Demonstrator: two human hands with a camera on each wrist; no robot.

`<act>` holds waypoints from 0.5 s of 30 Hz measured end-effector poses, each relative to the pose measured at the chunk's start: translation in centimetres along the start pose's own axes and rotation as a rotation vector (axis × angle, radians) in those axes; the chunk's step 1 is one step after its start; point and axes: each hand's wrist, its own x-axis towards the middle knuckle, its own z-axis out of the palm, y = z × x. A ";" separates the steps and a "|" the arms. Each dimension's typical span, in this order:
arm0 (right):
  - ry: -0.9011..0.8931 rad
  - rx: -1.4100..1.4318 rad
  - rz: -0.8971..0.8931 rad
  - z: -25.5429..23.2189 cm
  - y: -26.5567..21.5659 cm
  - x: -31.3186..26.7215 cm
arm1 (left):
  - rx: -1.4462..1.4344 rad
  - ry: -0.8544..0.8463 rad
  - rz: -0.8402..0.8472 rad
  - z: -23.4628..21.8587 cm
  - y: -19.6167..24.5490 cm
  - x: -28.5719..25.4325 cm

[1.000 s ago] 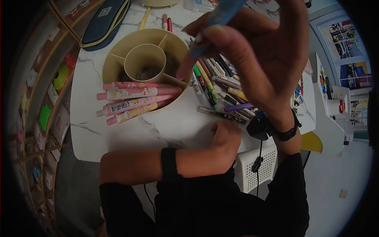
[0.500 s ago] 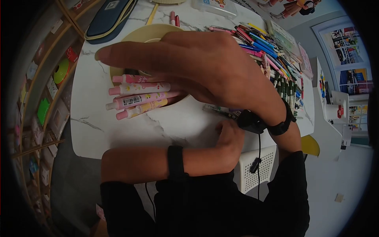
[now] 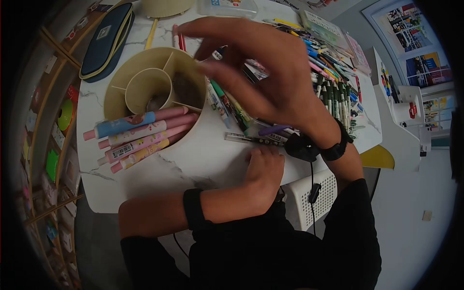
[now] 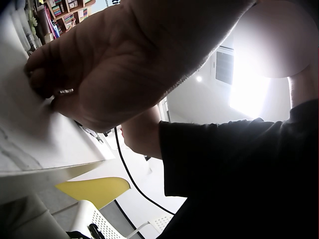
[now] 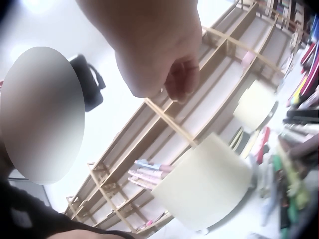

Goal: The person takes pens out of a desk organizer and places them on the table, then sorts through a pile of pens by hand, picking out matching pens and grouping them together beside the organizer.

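My right hand [image 3: 270,67] hovers over the right side of a round cream pen holder [image 3: 116,96], thumb and fingers apart, with nothing between them. In the holder's near compartment lean several pink pens [image 3: 140,147] with patterned barrels. A blue-barrelled pen with pink ends [image 3: 125,124] lies uppermost among them. The right wrist view shows the same holder [image 5: 204,184] below the hand, pen ends sticking out over its rim. My left hand [image 3: 265,175] rests at the table's near edge, fingers loosely curled and holding nothing, close to a clear-and-black pen [image 3: 246,139].
Many loose pens and markers [image 3: 338,99] cover the table's right side. A dark blue pencil case [image 3: 107,41] lies at the far left, near a second cream container [image 3: 166,7]. Two red and pink pens [image 3: 179,38] lie behind the holder. A white chair [image 3: 311,198] stands at the near edge.
The blue-barrelled pen, earlier in my right hand, now lies in the holder on the pink pens. The right hand let it go and drew back rightward. My left hand stayed at the edge.
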 end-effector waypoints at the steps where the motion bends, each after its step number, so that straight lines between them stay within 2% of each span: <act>1: 0.023 -0.015 0.133 -1.8 0.2 -1.0 | -0.008 0.011 0.008 -0.1 -0.1 -0.2; 3: 0.092 -0.087 0.366 -4.9 1.5 -3.9 | 0.067 0.039 0.047 -0.6 -0.5 -0.7; 5: -0.007 -0.270 0.672 -7.9 2.8 -6.6 | 0.072 0.028 0.054 -1.0 -0.7 -0.8; 6: -0.010 -0.270 0.671 -9.0 3.6 -8.1 | 0.084 0.009 0.064 -1.1 -0.7 -0.8; 8: -0.244 -0.518 0.812 -10.4 5.2 -10.8 | 0.084 0.014 0.063 -1.1 -0.8 -0.9; 9: -0.241 -0.518 0.816 -10.2 5.4 -11.7 | 0.088 0.016 0.065 -1.2 -0.8 -1.0; 11: -0.348 -0.473 1.013 -10.0 5.6 -12.9 | 0.091 0.003 0.072 -1.4 -0.8 -1.0; 13: -0.319 -0.517 0.984 -9.4 5.0 -12.2 | 0.094 -0.015 0.077 -1.4 -0.9 -1.0; 15: -0.432 -0.454 1.188 -9.0 3.9 -10.5 | 0.106 0.019 0.077 -1.1 -0.9 -0.9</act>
